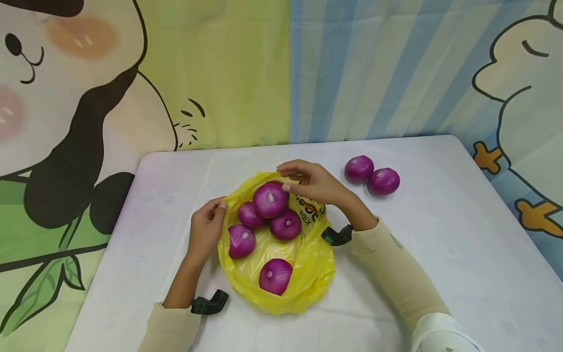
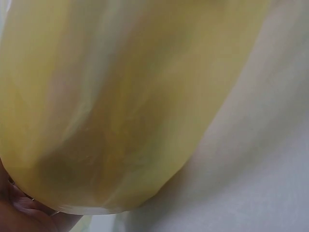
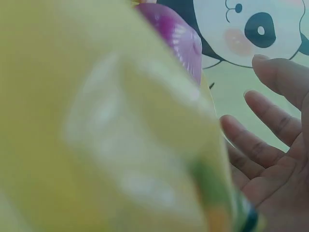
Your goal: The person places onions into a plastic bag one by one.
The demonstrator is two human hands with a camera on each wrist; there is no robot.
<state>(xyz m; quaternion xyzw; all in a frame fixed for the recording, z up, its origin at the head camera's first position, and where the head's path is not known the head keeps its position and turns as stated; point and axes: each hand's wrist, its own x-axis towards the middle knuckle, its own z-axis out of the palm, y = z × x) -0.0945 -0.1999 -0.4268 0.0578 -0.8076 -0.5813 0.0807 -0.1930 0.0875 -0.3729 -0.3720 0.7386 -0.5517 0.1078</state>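
Note:
A yellow plastic bag [image 1: 318,274] stands wide-mouthed on the table with several purple onions inside. One onion [image 1: 270,200] sits on top of the others at the bag's far side. Another onion [image 1: 275,276] lies apart near the front. My left hand [image 1: 206,227] pinches the bag's left rim between thumb and fingers; in the left wrist view the bag hides most of that hand. Over the far right rim, my right hand [image 1: 314,182] has its fingers extended, thumb tip close to the top onion. The right wrist view shows those fingers spread, holding nothing.
Two more onions, one onion [image 1: 359,169] touching another onion [image 1: 384,181], lie behind and right of the bag on the white-covered table [image 1: 440,234]. A cartoon-printed curtain [image 1: 228,73] hangs along the table's back edge. Black devices are strapped at both wrists.

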